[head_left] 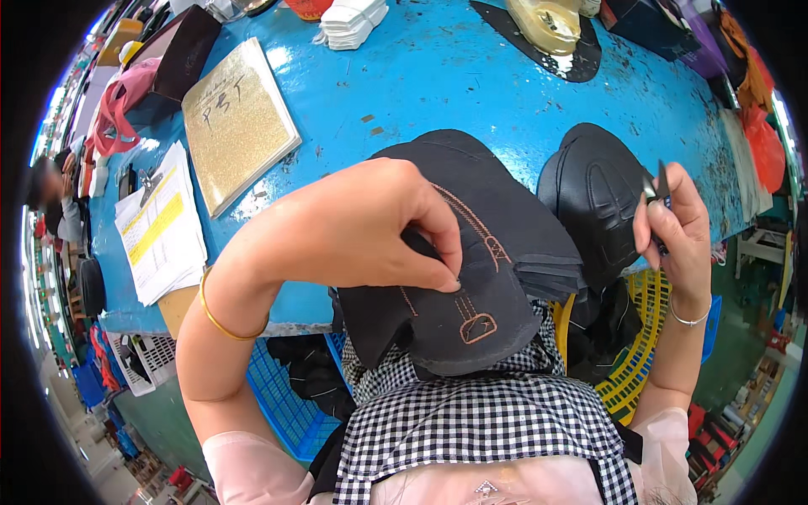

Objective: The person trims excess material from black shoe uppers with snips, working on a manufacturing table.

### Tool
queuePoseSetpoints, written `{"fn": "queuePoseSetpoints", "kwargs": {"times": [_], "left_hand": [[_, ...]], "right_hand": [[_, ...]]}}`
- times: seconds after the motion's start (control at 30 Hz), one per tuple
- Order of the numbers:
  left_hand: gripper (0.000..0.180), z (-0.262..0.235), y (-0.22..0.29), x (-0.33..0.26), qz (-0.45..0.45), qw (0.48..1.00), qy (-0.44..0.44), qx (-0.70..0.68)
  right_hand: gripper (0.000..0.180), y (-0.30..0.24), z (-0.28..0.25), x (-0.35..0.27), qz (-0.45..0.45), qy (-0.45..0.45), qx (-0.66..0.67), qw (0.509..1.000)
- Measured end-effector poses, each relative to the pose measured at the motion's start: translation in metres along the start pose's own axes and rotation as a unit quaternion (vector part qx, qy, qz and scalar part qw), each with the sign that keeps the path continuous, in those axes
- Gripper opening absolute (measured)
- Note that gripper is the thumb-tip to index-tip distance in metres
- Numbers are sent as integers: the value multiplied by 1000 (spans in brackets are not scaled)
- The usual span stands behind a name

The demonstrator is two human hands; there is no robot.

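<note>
A stack of black cut shoe pieces (497,295) lies at the table's near edge and reaches over my lap. Orange stitching in lines and a small loop shape marks the top piece. Over it bends my left hand (370,227), thumb and forefinger pinched together at the stitched line. What is between those fingertips is too small to make out. Raised at the right, my right hand (683,223) is closed around small thread snips (658,187), their blades pointing up and apart. Close to that hand lies a pile of black moulded pieces (593,198).
A gold glittery notebook (240,126) and papers on a clipboard (164,227) lie on the blue table (370,93) at left. At the back are a white stack (353,23) and a gold shoe form (547,29). Blue (282,408) and yellow baskets (644,358) flank my lap.
</note>
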State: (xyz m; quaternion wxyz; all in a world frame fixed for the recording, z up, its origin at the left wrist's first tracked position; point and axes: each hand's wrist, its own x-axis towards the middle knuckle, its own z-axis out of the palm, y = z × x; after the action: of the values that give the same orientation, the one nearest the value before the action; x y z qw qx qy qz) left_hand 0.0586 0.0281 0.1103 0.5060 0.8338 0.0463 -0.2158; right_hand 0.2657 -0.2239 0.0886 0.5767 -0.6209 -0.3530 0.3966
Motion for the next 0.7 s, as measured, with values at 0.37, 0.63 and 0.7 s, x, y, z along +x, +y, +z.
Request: {"fn": "queuePoseSetpoints", "kwargs": {"times": [0.37,0.63,0.7], "left_hand": [[14,13,-10,2,63,992,86,69],[21,13,-17,-7,97,950,201,217],[20,4,-21,-7,88,961,183,187]], "right_hand": [[19,-21,78,44,-221,-300,-406,834],[18,-26,80,61,-204,-356,-424,808],[19,-24,82,60,-215,-343,-442,800]]}}
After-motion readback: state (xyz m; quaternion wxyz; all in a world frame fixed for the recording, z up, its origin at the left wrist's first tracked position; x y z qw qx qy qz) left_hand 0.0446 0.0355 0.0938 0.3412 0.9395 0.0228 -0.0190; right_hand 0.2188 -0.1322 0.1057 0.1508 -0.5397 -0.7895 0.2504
